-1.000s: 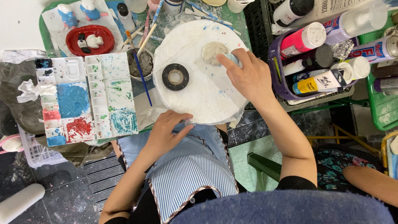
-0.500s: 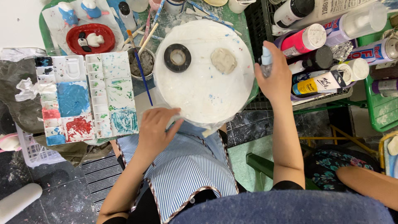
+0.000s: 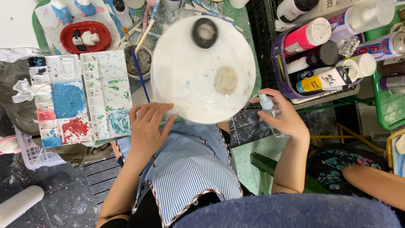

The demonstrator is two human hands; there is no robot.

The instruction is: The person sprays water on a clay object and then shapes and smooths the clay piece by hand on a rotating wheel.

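A round white turntable board (image 3: 185,80) lies on the table in front of me. A small flat lump of pale clay (image 3: 225,80) sits on its right half, and a black tape ring (image 3: 205,32) rests near its far rim. My left hand (image 3: 147,126) grips the board's near left edge. To the right of the board, my right hand (image 3: 284,116) holds a small clear spray bottle (image 3: 270,110) with a pale blue nozzle, off the board's rim.
A paint palette (image 3: 78,99) smeared blue, red and green lies left. A water cup with brushes (image 3: 141,59) stands beside it. A purple basket of paint bottles (image 3: 325,59) sits right. Another person's arm (image 3: 375,179) shows lower right.
The board has turned, carrying the tape ring to the far rim and the clay to the right. My right hand left the clay, took the spray bottle and lowered it beside the board.
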